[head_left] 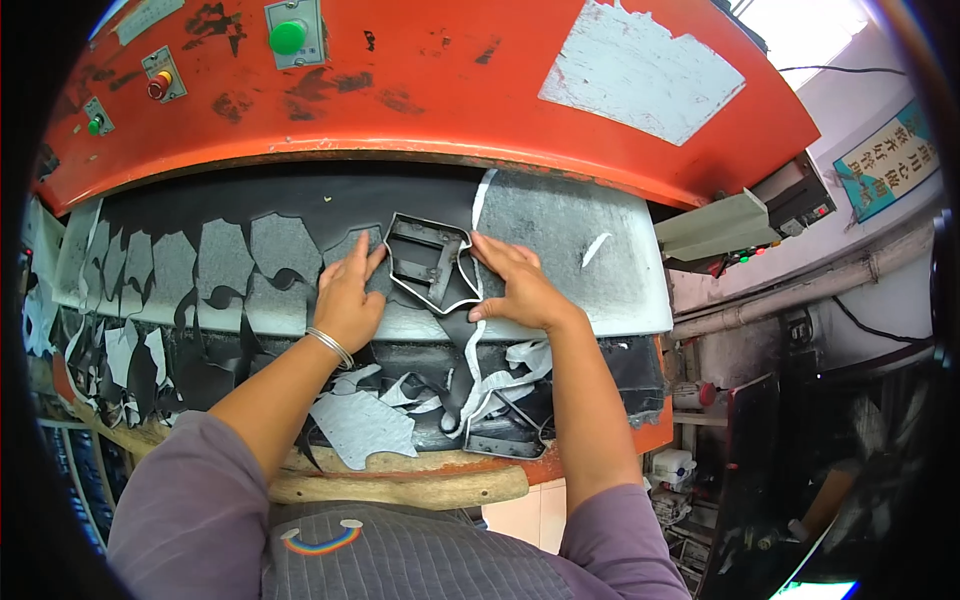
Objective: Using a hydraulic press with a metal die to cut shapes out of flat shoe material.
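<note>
The grey steel outline cutting die (pixel 428 262) is lying at the frame's centre on the dark leather sheet (pixel 300 215), flanked by both hands: the left hand (pixel 350 295) pressing flat, fingers apart, the right hand (pixel 515 285) steadying its edge, fingers spread; nesting it close against the neighbouring cut-outs probably saves material

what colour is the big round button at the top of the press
Green: the round button sits in a grey box on the orange press head, clearest in the head view.
</note>
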Tool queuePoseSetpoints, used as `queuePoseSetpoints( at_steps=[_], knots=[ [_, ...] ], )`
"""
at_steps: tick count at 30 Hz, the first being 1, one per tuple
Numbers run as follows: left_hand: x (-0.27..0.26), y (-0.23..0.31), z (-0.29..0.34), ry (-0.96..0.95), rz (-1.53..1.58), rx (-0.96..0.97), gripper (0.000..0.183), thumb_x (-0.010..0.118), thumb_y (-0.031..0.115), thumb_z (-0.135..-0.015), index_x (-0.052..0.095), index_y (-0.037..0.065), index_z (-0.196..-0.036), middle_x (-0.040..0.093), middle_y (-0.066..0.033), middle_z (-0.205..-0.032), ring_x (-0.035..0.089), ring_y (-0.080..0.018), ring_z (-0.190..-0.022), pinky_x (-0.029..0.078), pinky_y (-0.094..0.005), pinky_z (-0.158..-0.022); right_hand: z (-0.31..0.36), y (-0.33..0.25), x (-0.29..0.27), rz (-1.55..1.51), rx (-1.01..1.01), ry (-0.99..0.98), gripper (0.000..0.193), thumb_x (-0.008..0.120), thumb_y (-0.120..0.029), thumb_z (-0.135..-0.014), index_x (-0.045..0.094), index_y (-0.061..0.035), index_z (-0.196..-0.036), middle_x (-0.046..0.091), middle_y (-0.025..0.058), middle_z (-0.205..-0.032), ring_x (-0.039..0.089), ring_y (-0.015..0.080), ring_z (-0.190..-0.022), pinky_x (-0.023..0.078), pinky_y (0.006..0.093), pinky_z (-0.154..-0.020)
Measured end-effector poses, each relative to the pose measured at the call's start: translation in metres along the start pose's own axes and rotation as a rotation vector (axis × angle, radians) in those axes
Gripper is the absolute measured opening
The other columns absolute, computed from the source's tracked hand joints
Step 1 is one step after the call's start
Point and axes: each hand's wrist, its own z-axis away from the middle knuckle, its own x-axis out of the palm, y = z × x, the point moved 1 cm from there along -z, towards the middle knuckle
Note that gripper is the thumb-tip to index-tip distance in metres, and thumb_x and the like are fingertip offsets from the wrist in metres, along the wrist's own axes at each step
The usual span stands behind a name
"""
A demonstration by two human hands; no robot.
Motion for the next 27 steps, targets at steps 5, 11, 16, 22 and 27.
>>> queuePoseSetpoints(
  at_steps=[5,11,16,22,27],
  knots=[
    [-0.006,-0.004,0.000,-0.002,0.001,0.036,0.076,0.049,0.007,-0.075,0.020,-0.004,-0.145,0.051,-0.0123,-0.139,0.042,-0.0293,-0.129,0.019,-0.0415,-0.111,-0.005,-0.005,0.005,0.010,0.062,-0.005,0.108,0.086,-0.035,-0.056,0.032,-0.0134,-0.147,0.038,0.0134,-0.147,0.030,0.0289,-0.138,0.015,0.0419,-0.115],
    [-0.016,-0.010,0.002,-0.010,0.022,0.031,0.074,0.049,0.007,-0.074,0.024,-0.006,-0.142,0.052,-0.0124,-0.137,0.040,-0.0278,-0.132,0.022,-0.0420,-0.110,-0.009,-0.008,0.012,0.041,0.039,0.003,0.108,0.085,-0.038,-0.056,0.032,-0.0140,-0.147,0.037,0.0171,-0.147,0.029,0.0318,-0.138,0.015,0.0427,-0.115],
    [-0.022,-0.018,0.010,-0.036,-0.001,0.006,0.072,0.051,0.008,-0.075,0.026,-0.009,-0.141,0.048,-0.0133,-0.141,0.035,-0.0244,-0.136,0.022,-0.0403,-0.111,-0.013,-0.018,0.020,0.103,0.031,-0.034,0.113,0.084,-0.042,-0.056,0.027,-0.0083,-0.148,0.036,0.0175,-0.147,0.031,0.0308,-0.138,0.017,0.0446,-0.115],
    [-0.036,-0.019,0.025,-0.054,0.021,0.028,0.072,0.053,0.010,-0.078,0.025,-0.008,-0.142,0.044,-0.0132,-0.143,0.032,-0.0246,-0.138,0.022,-0.0391,-0.112,-0.004,-0.043,0.027,0.086,0.103,-0.028,0.113,0.087,-0.035,-0.058,0.026,-0.0054,-0.148,0.033,0.0189,-0.149,0.029,0.0327,-0.139,0.021,0.0402,-0.114],
    [-0.117,-0.047,0.071,-0.165,0.621,-0.251,0.054,0.056,0.009,-0.081,0.046,0.000,-0.133,0.051,-0.0174,-0.135,0.051,-0.0226,-0.123,0.041,-0.0340,-0.101,0.023,-0.093,0.033,0.204,0.239,0.083,0.100,0.088,-0.032,-0.061,0.039,0.0012,-0.140,0.045,0.0242,-0.139,0.043,0.0342,-0.130,0.036,0.0402,-0.106]
  ],
)
